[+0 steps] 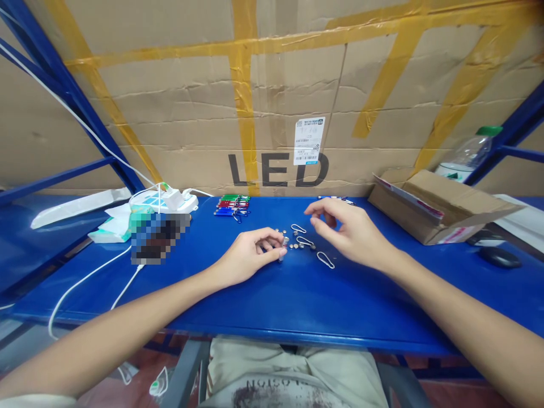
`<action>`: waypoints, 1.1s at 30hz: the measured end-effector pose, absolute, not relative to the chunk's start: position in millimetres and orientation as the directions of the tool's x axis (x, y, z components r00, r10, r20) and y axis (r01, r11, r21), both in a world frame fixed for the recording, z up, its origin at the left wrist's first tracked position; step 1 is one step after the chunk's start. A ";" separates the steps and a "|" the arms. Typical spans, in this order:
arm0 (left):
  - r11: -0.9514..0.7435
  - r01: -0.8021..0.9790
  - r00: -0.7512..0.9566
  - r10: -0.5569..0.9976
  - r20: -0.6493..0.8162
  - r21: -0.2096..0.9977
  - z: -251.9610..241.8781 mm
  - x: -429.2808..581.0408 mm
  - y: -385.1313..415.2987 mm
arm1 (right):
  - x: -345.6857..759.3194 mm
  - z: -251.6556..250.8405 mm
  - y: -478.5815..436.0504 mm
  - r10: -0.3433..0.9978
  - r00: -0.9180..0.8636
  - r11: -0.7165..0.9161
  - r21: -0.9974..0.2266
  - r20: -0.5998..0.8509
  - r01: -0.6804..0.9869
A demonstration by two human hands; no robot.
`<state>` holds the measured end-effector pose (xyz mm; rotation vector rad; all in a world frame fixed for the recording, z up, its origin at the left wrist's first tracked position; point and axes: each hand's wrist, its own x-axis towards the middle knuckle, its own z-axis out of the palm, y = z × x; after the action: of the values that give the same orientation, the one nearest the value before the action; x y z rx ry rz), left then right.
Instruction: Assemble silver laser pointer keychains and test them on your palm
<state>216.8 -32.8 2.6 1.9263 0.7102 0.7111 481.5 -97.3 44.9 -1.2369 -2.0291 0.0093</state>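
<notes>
My left hand rests low over the blue table with its fingers curled. Something small and shiny shows at its thumb and fingertips, too small to name. Beside those fingertips lie several small round metal pieces. My right hand is raised to the right of them, thumb and fingers apart, with nothing visible between them. Between the hands lie a silver carabiner-like clip, a second one and a third one nearer me.
Green, red and blue pen-like sticks with clips lie at the back; more sticks are behind my right hand. A power strip and white cables are left. Right stand an open cardboard box, a black mouse and a bottle.
</notes>
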 end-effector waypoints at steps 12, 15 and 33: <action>-0.399 0.093 0.546 0.786 0.289 0.912 2.6 216.0 -29.3 | 510.4 53.1 -90.6 0.901 -0.431 0.383 -0.380 -0.047 0.842; -0.409 0.095 0.562 0.775 0.290 0.908 2.5 216.1 -29.9 | 510.5 49.7 -88.0 0.894 -0.448 0.421 -0.379 0.019 0.824; -0.442 0.183 0.623 0.743 0.243 0.878 6.3 215.0 -33.6 | 489.7 29.0 -87.0 0.772 -0.595 0.635 -0.301 0.224 0.711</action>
<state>215.0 -33.6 6.3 1.9553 0.7314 0.7923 489.7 -87.0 29.0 -1.1873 -2.5260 0.2566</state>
